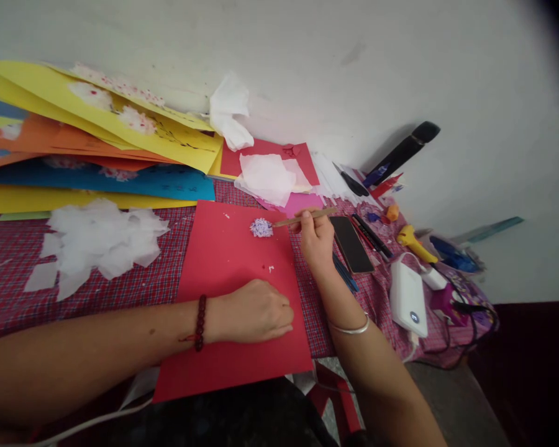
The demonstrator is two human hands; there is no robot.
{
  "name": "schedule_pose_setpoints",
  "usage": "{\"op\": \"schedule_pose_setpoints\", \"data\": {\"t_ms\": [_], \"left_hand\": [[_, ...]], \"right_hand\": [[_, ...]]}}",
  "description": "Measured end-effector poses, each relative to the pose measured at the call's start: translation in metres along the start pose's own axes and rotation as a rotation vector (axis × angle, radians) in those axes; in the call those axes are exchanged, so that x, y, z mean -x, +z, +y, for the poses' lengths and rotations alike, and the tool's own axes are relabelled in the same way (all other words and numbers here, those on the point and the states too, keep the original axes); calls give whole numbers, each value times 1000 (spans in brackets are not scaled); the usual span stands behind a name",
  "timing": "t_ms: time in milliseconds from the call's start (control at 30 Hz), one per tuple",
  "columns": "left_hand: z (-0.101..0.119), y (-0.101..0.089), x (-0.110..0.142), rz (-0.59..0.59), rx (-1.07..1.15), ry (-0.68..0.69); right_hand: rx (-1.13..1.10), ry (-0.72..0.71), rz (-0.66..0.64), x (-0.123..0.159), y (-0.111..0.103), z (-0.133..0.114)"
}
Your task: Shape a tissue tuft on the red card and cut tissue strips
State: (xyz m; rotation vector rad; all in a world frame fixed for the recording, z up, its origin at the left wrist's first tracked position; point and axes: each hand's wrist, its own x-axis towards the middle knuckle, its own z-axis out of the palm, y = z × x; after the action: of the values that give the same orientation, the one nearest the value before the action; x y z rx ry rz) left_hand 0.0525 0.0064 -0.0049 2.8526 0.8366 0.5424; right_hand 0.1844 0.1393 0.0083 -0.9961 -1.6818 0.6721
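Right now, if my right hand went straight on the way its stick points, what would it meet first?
Your right hand, led by the stick, would likely meet the purple tuft on the red sheet first; the tip seems at its edge, maybe already touching.

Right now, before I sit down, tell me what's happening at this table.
A person's left hand rests, curled, on a red sheet. The right hand holds a brown stick, its tip at the edge of a lilac cluster on the sheet. White paper pieces lie in a pile to the left.
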Motion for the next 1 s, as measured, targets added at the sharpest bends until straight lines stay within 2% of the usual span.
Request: {"op": "schedule_pose_setpoints", "data": {"t_ms": [133, 267, 1000], "left_hand": [[0, 0, 0, 7, 18, 1], [0, 0, 0, -4, 27, 0], [-1, -1, 0, -17, 42, 1]], "right_hand": [[23, -4, -55, -1, 0, 3], [16, 2, -16, 0, 1, 1], [-29, 13, -55, 2, 6, -5]]}}
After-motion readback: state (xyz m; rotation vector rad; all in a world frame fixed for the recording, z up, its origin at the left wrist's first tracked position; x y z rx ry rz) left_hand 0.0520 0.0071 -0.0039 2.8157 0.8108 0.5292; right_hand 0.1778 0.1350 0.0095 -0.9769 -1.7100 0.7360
